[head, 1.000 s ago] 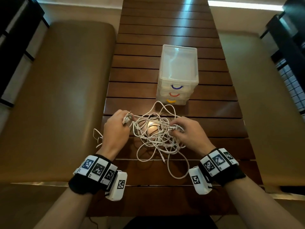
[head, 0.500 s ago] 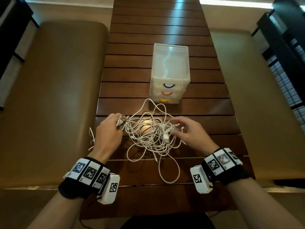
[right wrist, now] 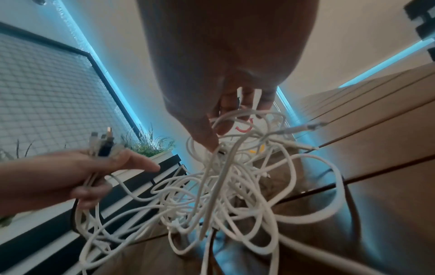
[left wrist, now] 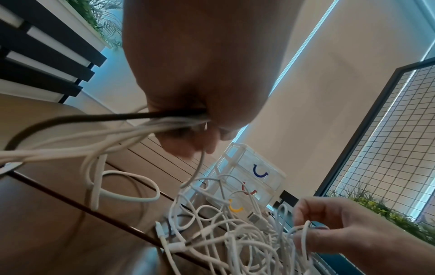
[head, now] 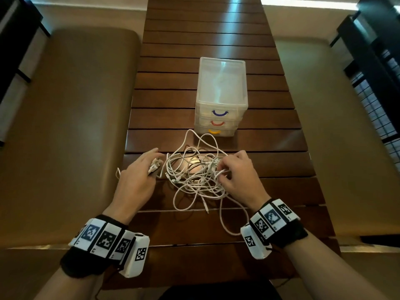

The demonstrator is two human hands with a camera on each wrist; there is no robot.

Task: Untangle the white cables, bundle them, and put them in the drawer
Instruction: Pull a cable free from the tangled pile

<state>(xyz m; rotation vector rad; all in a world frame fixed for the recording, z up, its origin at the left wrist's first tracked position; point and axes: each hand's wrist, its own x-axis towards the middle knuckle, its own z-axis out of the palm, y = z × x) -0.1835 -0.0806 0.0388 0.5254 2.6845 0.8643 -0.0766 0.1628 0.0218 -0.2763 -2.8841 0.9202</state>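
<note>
The left hand (head: 138, 180) has its grip clenched round a gathered cluster of cable plug ends (right wrist: 102, 143), several white strands running back through its fist in the left wrist view. The right hand (head: 238, 176) grips too, its curled fingers (left wrist: 306, 236) hooked into strands at the right edge of the tangled heap of thin white cables (head: 194, 176).

That heap lies on the dark brown slatted wooden worktop (head: 216, 50), between the two hands and touching both, with loose loops trailing toward the person and one loop reaching almost to the clear plastic three-drawer box (head: 221, 98). The box stands just beyond the heap, all three drawers closed, with blue, red and yellow handles.

The main risk, as I judge it, is pulling the two hands apart while the strands cross each other in the middle: that would cinch the loops into tight knots rather than free them. A hard tug could also drag the whole heap off the near edge, or snag a plug on a gap between the slats. The collected plug ends could slip from the left hand if its hold loosens to sort strands.
</note>
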